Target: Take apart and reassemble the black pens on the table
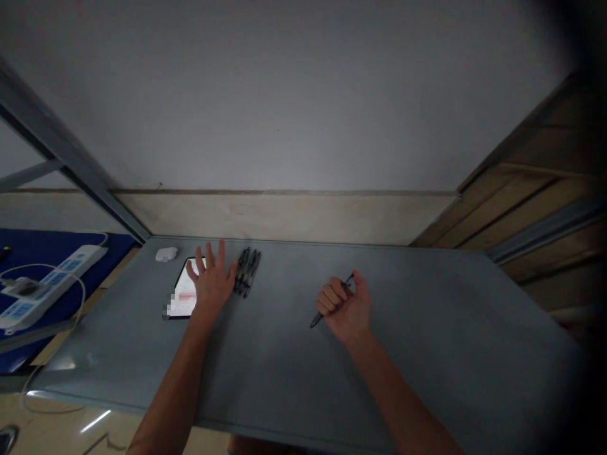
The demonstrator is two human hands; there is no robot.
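In my right hand point(348, 309) is a dark pen point(317, 320), gripped by curled fingers with the thumb at its upper end. The pen tilts, its lower tip pointing down and left. My left hand point(213, 281) is spread, fingers stretched out and holding nothing. It is over the right part of a tablet or phone with a lit white screen point(184, 294), hiding some of it; whether it touches cannot be told. Just right of that hand, several dark pens point(247, 272) lie side by side on the grey table point(284, 354).
A white earbud case point(165, 254) sits at the table's far left corner. Beyond the left edge, a white power strip point(52, 284) with cables rests on a blue surface point(28, 243). A wall point(303, 114) rises behind the table, and wooden boards point(512, 196) stand at the right.
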